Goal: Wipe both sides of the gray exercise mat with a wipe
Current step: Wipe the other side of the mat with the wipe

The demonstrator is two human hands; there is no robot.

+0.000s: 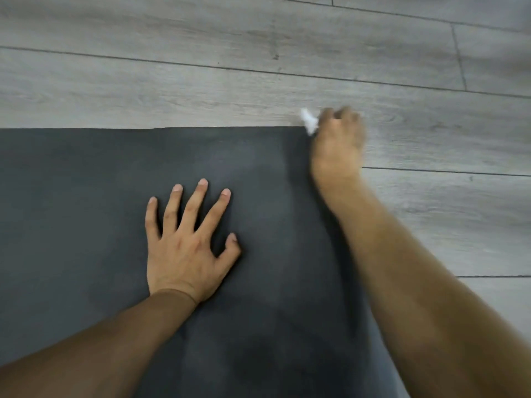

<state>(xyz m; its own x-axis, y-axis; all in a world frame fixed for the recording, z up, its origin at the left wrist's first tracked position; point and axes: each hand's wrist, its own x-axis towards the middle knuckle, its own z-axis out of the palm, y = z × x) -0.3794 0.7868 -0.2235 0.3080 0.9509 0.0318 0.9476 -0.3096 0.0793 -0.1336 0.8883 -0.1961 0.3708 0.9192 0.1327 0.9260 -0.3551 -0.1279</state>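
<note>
At mat (86,196) corner — right hand (337,139) grips wipe (309,123).

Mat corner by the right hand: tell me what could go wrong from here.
1. The wipe in the right hand pokes past the far corner of the mat over the floor; it may pick up floor dirt and smear it back.
2. The left hand presses flat well short of that corner, so the edge might lift or fold under the stroke.
3. The wipe looks bunched small, so patches could be missed.
</note>
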